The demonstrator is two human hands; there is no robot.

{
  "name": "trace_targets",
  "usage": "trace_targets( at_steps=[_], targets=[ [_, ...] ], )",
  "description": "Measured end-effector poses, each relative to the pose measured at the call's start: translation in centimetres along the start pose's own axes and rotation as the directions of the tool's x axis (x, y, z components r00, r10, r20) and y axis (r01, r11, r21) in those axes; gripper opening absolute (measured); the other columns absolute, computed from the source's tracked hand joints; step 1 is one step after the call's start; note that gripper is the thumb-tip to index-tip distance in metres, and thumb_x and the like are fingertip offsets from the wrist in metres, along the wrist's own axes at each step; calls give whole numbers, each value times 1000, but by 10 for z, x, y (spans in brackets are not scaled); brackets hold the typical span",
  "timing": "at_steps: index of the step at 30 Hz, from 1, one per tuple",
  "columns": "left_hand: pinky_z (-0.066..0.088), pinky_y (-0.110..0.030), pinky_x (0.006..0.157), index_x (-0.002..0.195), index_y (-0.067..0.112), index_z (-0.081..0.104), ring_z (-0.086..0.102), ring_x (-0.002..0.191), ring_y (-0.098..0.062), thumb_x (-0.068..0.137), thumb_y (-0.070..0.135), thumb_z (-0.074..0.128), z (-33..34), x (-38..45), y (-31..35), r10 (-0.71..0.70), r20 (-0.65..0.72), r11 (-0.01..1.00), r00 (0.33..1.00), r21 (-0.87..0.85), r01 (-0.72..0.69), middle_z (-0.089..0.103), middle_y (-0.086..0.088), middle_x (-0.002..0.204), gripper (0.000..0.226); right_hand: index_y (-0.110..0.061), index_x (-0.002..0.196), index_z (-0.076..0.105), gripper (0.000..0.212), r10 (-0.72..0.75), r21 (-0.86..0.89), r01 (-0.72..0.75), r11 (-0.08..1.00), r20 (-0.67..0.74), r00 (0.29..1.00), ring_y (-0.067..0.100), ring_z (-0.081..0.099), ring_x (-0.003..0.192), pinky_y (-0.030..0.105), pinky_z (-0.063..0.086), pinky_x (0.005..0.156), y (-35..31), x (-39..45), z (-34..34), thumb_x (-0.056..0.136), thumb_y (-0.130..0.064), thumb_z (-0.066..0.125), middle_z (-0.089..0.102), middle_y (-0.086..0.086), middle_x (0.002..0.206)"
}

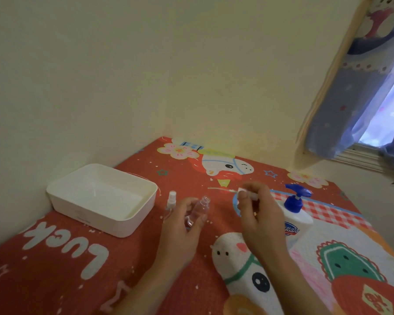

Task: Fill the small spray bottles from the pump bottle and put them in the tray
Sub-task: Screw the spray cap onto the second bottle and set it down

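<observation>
1. The left hand (182,220) gripped a clear small spray bottle (197,211), uncapped, its open neck tilted up and away; the fingers curled round its body.
2. The right hand (257,208) pinched the white spray head (233,191) between thumb and fingers, held apart from the bottle's neck; its thin dip tube pointed left.
3. A second small spray bottle (170,203), capped, stood upright just left of the left hand, between it and the white tray (100,196); the tray sat near the wall.
4. The pump bottle (293,212), white with a blue pump, stood behind the right hand, partly hidden.
5. All rested on a red cartoon-print cloth (66,258) over the bench; a curtained window (373,98) showed at upper right.
</observation>
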State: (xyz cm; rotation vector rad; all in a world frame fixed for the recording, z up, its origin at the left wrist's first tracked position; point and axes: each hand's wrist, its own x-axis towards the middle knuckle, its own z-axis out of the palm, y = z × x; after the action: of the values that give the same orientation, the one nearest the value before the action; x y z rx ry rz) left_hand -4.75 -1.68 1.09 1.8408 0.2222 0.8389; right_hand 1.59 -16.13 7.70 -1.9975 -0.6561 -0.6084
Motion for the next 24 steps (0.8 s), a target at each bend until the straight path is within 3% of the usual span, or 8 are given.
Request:
trace_targets(
  at_steps=[4,8,12,15,20,24],
  targets=[
    [51,-18,81,108,45,54,60,98,7,88,25,69,1,1,-9,-6,-4,1000,1000,-2,6,66,21,103,32,-22,104,64,14,-89,-98,105,990,160,983,1,61,80,25,52,67,-10,14,-22,94,-26,55,66,-17,89],
    [54,-33,87,116,36,58,62,104,1,87,28,69,3,-1,-13,-2,10,1000,1000,-28,2,67,16,109,32,-23,105,66,14,-142,-190,205,960,298,944,0,60,82,20,51,71,-10,23,-21,95,-25,57,67,-14,96],
    [54,-32,90,114,42,57,59,109,3,88,35,67,3,-4,-9,8,48,998,999,-56,-5,65,19,112,29,-26,106,68,16,-209,-220,322,921,419,884,0,57,77,18,48,69,-16,31,-18,93,-26,58,65,-13,94],
    [54,-30,88,110,48,55,61,105,4,89,40,65,1,-4,-6,14,50,998,999,-66,-11,65,21,108,25,-29,114,66,23,-219,-217,384,898,536,815,2,57,83,20,49,76,-23,38,-17,92,-25,61,64,-14,102],
    [56,-34,81,109,40,58,65,98,-2,93,40,62,0,-4,-3,34,72,997,997,-75,-29,68,18,104,17,-26,113,67,22,-211,-225,458,860,661,720,4,58,86,21,51,78,-31,48,-13,92,-22,60,67,-12,105],
    [54,-29,79,116,32,59,65,96,-2,92,31,65,-1,-5,-5,67,90,997,994,-48,-63,68,17,103,25,-24,109,68,20,-222,-223,542,810,739,636,5,55,83,18,45,75,-36,51,-10,92,-21,58,67,-10,99]
  ],
)
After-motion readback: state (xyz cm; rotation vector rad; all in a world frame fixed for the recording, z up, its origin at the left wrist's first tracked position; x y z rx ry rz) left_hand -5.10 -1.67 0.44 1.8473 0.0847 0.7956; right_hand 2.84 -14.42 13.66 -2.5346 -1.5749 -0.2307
